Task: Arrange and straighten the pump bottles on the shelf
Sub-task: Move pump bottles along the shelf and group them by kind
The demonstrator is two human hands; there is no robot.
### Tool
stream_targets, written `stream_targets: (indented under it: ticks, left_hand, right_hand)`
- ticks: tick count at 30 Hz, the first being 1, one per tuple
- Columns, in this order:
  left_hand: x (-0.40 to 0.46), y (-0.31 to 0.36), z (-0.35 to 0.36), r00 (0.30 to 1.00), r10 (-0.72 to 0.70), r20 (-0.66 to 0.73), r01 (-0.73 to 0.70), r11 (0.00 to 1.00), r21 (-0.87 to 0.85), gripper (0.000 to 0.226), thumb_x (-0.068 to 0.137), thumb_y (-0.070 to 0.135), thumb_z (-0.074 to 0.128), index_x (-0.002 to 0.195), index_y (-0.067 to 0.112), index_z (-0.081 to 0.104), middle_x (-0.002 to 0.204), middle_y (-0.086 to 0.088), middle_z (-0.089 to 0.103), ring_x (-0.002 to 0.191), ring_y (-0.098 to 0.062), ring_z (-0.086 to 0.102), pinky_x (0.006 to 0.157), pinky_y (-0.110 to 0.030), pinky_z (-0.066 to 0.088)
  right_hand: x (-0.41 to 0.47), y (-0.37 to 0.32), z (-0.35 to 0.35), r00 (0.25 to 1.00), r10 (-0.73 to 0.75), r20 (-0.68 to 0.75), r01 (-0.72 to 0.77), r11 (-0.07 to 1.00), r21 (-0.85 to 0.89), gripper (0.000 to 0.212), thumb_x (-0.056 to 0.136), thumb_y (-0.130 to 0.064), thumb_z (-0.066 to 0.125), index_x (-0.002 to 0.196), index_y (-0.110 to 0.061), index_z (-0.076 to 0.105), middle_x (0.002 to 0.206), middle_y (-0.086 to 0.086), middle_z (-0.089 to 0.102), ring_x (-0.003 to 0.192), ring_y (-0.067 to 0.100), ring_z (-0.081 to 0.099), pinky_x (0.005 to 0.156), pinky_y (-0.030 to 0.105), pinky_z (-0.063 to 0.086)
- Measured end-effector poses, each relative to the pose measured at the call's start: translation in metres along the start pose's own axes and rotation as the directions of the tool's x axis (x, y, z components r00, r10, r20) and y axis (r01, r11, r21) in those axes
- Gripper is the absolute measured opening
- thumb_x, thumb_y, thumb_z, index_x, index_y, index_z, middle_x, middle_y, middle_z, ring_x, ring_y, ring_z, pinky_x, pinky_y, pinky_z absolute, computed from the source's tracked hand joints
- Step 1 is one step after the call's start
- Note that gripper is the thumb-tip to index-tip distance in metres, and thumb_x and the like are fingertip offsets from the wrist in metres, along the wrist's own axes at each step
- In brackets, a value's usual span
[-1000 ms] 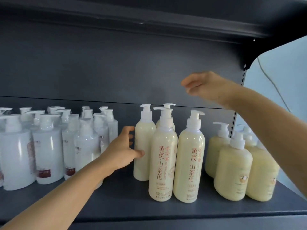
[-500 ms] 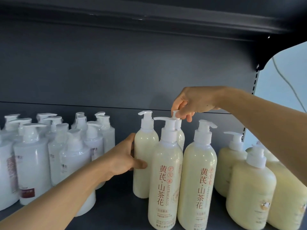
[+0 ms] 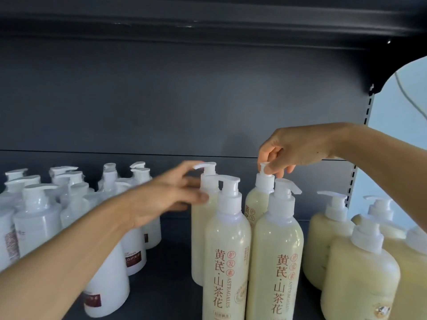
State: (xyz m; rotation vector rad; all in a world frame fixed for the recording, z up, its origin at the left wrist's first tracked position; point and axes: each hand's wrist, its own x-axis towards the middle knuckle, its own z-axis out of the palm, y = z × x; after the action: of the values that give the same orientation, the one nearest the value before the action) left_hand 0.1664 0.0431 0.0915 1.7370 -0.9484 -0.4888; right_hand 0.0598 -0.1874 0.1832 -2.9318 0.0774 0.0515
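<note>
Four tall cream pump bottles with red lettering stand in the middle of the dark shelf (image 3: 172, 294). My right hand (image 3: 298, 148) reaches in from the right and pinches the pump head of the back-right cream bottle (image 3: 255, 199). My left hand (image 3: 166, 195), blurred, has straight, spread fingers at the neck of the back-left cream bottle (image 3: 199, 236), the thumb touching its shoulder. In front of these stand the front-left cream bottle (image 3: 226, 250) and the front-right cream bottle (image 3: 277, 250), both untouched, their pump spouts pointing different ways.
Several white pump bottles (image 3: 37, 218) crowd the shelf's left side under my left forearm. Squat yellowish pump bottles (image 3: 360, 276) stand at the right. The upper shelf (image 3: 208, 19) hangs overhead, and the shelf's upright (image 3: 369, 107) marks its right end.
My left hand has let go of the back-left bottle's body and risen to its neck. My right hand came down onto the back-right bottle's pump head and stays pinched there. The view has moved closer.
</note>
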Motion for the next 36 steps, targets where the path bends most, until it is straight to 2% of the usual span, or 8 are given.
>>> stream_targets:
  ticks: [4,7,9,15,22,28,32,36]
  left_hand:
    - [0.001,0.042,-0.006,0.987,0.045,-0.153,-0.007,0.971,0.239,0.041,0.077,0.044,0.071,0.116,0.037,0.059,0.109,0.011,0.067,0.107,-0.006,0.059,0.094,-0.032,0.047]
    - [0.011,0.051,0.002,0.951,0.165,-0.261,-0.011,0.864,0.504,0.021,0.081,0.048,0.063,0.092,0.031,0.068,0.087,0.008,0.066,0.071,-0.006,0.055,0.065,-0.023,0.041]
    - [0.017,0.053,0.007,0.959,0.171,-0.226,-0.013,0.825,0.566,0.018,0.083,0.043,0.062,0.084,0.027,0.069,0.072,0.005,0.065,0.059,-0.008,0.050,0.058,-0.023,0.039]
    - [0.034,0.058,0.006,0.980,0.125,-0.154,0.004,0.762,0.647,0.015,0.090,0.026,0.058,0.083,0.017,0.068,0.067,0.001,0.065,0.060,-0.014,0.056,0.059,-0.028,0.050]
    - [0.049,0.064,0.000,0.999,0.040,-0.013,-0.024,0.795,0.606,0.013,0.093,0.019,0.056,0.089,0.019,0.068,0.075,0.003,0.059,0.067,-0.010,0.054,0.064,-0.021,0.052]
    - [0.058,0.066,0.001,0.998,-0.005,0.068,-0.035,0.818,0.575,0.015,0.095,0.017,0.052,0.093,0.020,0.067,0.078,0.003,0.052,0.072,-0.010,0.049,0.073,-0.025,0.052]
    - [0.060,0.064,0.003,0.999,-0.018,0.048,-0.016,0.792,0.611,0.011,0.094,0.025,0.054,0.089,0.024,0.064,0.079,0.005,0.055,0.070,-0.010,0.051,0.061,-0.022,0.049]
    - [0.062,0.062,0.006,0.999,-0.009,0.033,-0.015,0.767,0.642,0.012,0.093,0.026,0.056,0.086,0.021,0.063,0.072,0.006,0.057,0.059,-0.008,0.050,0.054,-0.019,0.047]
  right_hand:
    - [0.001,-0.001,0.004,0.998,0.032,-0.045,-0.031,0.999,0.022,0.018,0.083,-0.039,0.063,0.082,-0.022,0.070,0.079,-0.003,0.074,0.081,0.015,0.070,0.078,0.028,0.055]
    - [0.003,-0.003,0.007,0.993,0.037,-0.108,-0.041,0.998,-0.036,0.026,0.083,-0.041,0.063,0.078,-0.016,0.067,0.074,0.002,0.071,0.074,0.021,0.070,0.075,0.033,0.057]
    - [0.004,-0.005,0.006,0.995,0.019,-0.101,-0.026,0.998,-0.062,0.024,0.084,-0.038,0.063,0.077,-0.015,0.066,0.072,0.003,0.069,0.073,0.021,0.069,0.073,0.033,0.056]
    - [0.001,-0.004,0.000,0.998,-0.054,-0.031,0.052,0.997,-0.058,0.008,0.083,-0.031,0.066,0.078,-0.025,0.068,0.083,-0.003,0.071,0.081,0.015,0.066,0.081,0.034,0.054]
    - [0.002,-0.001,-0.004,0.993,-0.117,0.013,0.118,0.992,-0.036,0.002,0.080,-0.024,0.070,0.080,-0.024,0.071,0.082,-0.009,0.070,0.082,0.013,0.065,0.086,0.037,0.052]
    - [0.002,0.000,-0.006,0.987,-0.154,0.036,0.153,0.988,0.011,0.003,0.079,-0.022,0.071,0.078,-0.024,0.071,0.083,-0.009,0.071,0.080,0.009,0.065,0.087,0.034,0.052]
    - [0.000,0.001,-0.005,0.993,-0.115,0.042,0.112,0.992,0.050,0.011,0.077,-0.038,0.070,0.080,-0.028,0.070,0.088,-0.011,0.071,0.090,0.013,0.067,0.093,0.036,0.051]
    - [-0.004,0.001,-0.003,0.998,-0.028,0.056,0.022,0.995,0.098,0.017,0.083,-0.041,0.065,0.084,-0.025,0.070,0.089,-0.001,0.073,0.081,0.014,0.072,0.080,0.027,0.056]
